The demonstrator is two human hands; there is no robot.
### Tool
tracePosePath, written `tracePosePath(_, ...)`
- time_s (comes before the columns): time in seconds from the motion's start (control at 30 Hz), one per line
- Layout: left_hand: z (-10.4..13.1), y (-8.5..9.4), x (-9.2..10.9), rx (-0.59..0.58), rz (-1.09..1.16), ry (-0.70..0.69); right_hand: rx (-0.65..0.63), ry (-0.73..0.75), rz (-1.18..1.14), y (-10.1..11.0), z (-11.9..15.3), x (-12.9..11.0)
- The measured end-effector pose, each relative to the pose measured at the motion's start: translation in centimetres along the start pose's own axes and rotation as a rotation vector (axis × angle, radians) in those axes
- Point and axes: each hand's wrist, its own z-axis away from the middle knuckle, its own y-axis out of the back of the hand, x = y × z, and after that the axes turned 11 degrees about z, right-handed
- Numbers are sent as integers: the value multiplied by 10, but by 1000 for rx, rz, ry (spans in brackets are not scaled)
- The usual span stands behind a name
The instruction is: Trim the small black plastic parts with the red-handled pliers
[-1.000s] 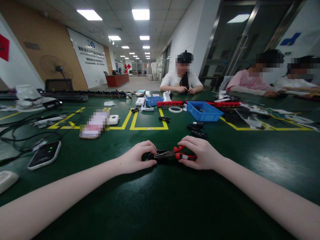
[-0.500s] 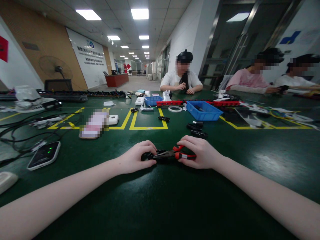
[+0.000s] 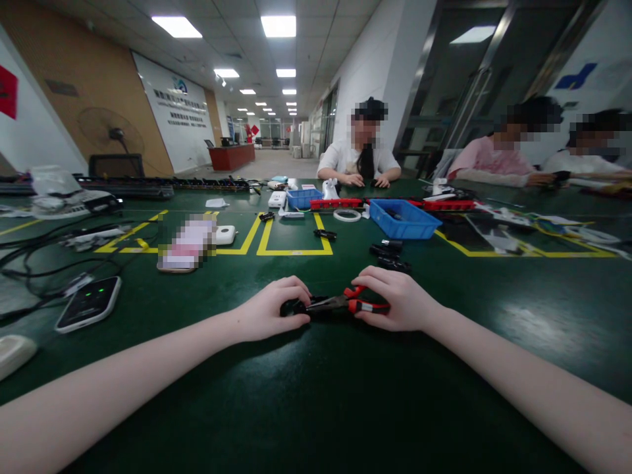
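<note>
At the lower centre of the frame you are resting both bare forearms on a dark green, glossy surface (image 3: 316, 408) that is mirroring the ceiling lights. Your right hand (image 3: 397, 301) is wrapping its grip around the red and black handles of the pliers (image 3: 340, 303), fingers clamped together over the plastic sleeves. The slim, dull metal nose of the pliers is pointing left across the gap between your hands. Your left hand (image 3: 271, 309) is curling its grip shut on a small black part (image 3: 289, 307), rounded and matte, pinned against the surface; the plier tips are touching or just reaching it, and the exact contact is too small to tell.

Just above your right hand, two more small black parts (image 3: 392, 258) are lying loose. Further up, right of centre, a rectangular blue plastic bin (image 3: 403, 221) is sitting beside a flat ring of white tape (image 3: 346, 215). Yellow tape lines (image 3: 294, 251) are marking a box shape at mid-frame. At the left edge, a dark slab-shaped device with small green lights (image 3: 89, 303) is lying among black cables (image 3: 44, 266). In the upper half of the frame, three other people are sitting at the far side of the surface, their hands well apart from yours.
</note>
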Motion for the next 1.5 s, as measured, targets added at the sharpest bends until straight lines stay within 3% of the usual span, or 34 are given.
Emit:
tracePosePath(0.7,1,0,-1,-3,-9,-25,7,16,35,0,0,0)
tracePosePath(1.03,1,0,-3,-8,-20,-20,86,30,63,-4,1,-1)
tracePosePath(1.5,1,1,0,-16,-19,-5,28,10,30,-4,0,-4)
